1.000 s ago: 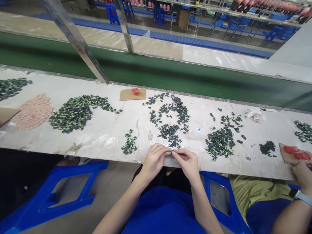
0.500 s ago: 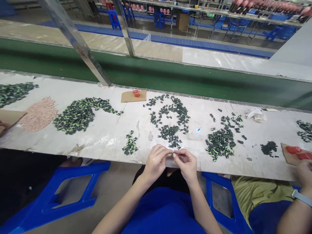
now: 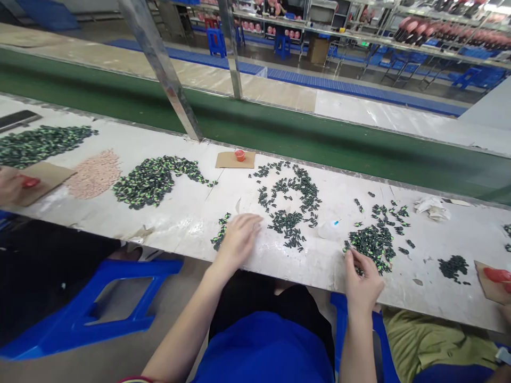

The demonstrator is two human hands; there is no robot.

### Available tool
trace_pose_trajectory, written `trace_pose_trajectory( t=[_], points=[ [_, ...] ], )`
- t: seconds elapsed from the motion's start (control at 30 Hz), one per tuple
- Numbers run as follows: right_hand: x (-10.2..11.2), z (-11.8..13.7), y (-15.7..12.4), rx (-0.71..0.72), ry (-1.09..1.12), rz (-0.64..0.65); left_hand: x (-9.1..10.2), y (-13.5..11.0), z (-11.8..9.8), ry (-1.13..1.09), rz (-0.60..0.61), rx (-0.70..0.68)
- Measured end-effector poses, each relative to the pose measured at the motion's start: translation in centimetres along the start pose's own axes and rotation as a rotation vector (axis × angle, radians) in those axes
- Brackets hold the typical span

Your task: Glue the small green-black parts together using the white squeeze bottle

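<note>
Your two hands are well apart over the long white table (image 3: 187, 218), both close to its front edge. Your left hand (image 3: 239, 239) is palm down with its fingers reaching toward the loose dark bits (image 3: 287, 219) in the middle, and it hides part of a little green-and-black pile (image 3: 219, 234). You can't see under that palm, so I can't tell if it holds anything. Your right hand (image 3: 362, 282) is at the front of a bigger green-and-black heap (image 3: 371, 242), with its thumb and finger close together; a small piece may be at their tips, but it is too tiny to be sure. Between your hands, a clear thing with a blue tip (image 3: 328, 230) lies just beside the heap. Near the back edge, a red cup (image 3: 239, 155) sits on a flat piece of cardboard (image 3: 224, 160).
</note>
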State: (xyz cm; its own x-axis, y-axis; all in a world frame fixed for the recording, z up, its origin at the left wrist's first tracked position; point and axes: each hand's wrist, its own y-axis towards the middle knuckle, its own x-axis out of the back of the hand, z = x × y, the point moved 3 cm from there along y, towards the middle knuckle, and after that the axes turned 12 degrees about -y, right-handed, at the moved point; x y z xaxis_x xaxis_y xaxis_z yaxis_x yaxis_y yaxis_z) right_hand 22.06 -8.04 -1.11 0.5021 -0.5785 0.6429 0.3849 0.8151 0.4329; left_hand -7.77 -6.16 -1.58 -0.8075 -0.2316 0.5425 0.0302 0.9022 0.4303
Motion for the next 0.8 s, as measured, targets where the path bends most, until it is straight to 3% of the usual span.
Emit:
trace_pose_trajectory(
  t=[0.13,0.23,0.33,0.43,0.53,0.67,0.8],
  points=[
    [-0.8,-0.1,1.5,0.102,-0.123,-0.065,3.5,0.6,3.7,0.310,-0.222,0.224],
    [-3.2,0.5,2.2,0.216,-0.186,0.038,4.1,0.7,4.7,0.409,-0.226,0.320],
    [-5.2,1.0,2.6,0.270,-0.192,0.121,3.8,0.7,5.2,0.411,-0.213,0.317],
    [-5.7,1.6,2.7,0.218,-0.096,0.160,3.8,0.7,5.5,0.405,-0.217,0.275],
    [-5.0,2.3,2.3,0.053,0.089,0.260,3.8,0.9,5.4,0.370,-0.198,0.248],
    [-3.9,2.8,1.1,-0.066,0.295,0.324,2.0,0.6,3.4,0.211,-0.097,0.169],
    [-3.8,2.5,-0.2,-0.141,0.483,0.292,-2.1,-1.0,0.3,-0.065,0.153,0.042]
  ],
)
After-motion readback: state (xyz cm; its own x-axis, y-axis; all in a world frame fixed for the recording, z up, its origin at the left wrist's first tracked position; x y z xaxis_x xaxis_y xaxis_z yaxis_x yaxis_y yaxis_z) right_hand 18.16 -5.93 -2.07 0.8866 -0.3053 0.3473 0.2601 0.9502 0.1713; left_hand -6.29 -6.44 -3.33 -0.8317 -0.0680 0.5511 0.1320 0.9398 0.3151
